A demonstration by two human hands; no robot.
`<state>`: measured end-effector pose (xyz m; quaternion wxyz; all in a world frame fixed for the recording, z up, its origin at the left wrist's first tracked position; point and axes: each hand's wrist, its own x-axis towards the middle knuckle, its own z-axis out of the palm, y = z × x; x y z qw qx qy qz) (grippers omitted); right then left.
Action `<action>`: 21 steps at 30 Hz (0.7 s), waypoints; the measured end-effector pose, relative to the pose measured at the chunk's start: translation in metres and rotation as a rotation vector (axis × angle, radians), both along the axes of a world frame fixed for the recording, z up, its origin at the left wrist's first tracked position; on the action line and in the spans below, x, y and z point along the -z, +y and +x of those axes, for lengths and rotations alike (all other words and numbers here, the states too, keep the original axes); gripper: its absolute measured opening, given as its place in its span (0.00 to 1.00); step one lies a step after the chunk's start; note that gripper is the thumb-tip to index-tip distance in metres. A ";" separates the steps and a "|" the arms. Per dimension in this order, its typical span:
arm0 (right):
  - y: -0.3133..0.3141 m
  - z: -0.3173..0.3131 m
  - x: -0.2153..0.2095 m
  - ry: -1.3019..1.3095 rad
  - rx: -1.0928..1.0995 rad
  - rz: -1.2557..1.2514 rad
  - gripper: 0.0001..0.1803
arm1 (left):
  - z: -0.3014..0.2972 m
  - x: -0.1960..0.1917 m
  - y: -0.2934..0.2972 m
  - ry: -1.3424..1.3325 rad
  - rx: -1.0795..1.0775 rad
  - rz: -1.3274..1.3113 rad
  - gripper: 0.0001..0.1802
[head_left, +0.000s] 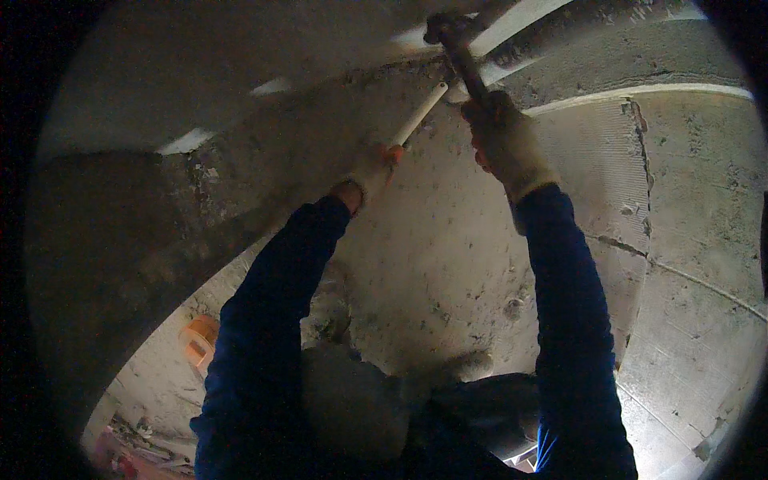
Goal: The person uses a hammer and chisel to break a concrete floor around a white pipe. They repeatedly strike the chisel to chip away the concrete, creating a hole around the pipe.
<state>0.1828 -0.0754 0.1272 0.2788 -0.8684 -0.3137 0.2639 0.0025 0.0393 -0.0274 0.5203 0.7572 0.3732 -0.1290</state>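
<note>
- Across the upper left of the frame, grit could come down toward my forearms if the dark concrete surface were jarred and its edge crumbled.
- Left of centre, the pale rod could twist or slide through my left hand under an off-axis knock, since I see no other support for it. That hand's gloved fingers are closed round the rod's lower end; the forearm slants up and rightward from the lower edge.
- At upper centre, the rod's far tip might skid if it isn't seated; from this single view I can't tell whether it touches concrete. Rod and hand together point up and to the right.
- Just right of that, the hammer could glance off the tip and catch my left hand if it came in crooked. Its head appears above the rod's tip, with a gap between them in the picture.
- Right of centre, a loose hold or slick glove could let the handle turn in my right hand. Its gloved fingers are wrapped round the handle, with the arm rising almost straight from the lower right and the fist higher than the left one.
</note>
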 end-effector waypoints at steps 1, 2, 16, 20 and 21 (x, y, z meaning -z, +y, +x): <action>-0.004 -0.004 -0.002 -0.098 0.000 0.080 0.12 | -0.001 0.004 0.001 0.068 -0.013 -0.086 0.27; -0.005 -0.006 -0.003 -0.198 -0.004 0.167 0.12 | -0.001 0.011 0.000 0.083 -0.055 -0.154 0.26; -0.098 -0.036 0.028 0.618 0.420 0.005 0.17 | -0.002 0.076 -0.022 -0.271 -0.086 0.174 0.17; -0.143 -0.052 0.050 0.696 0.592 -0.022 0.16 | -0.011 0.075 -0.010 -0.413 -0.167 0.276 0.19; -0.151 -0.054 0.053 0.722 0.628 -0.037 0.15 | -0.012 0.077 -0.007 -0.346 -0.149 0.256 0.20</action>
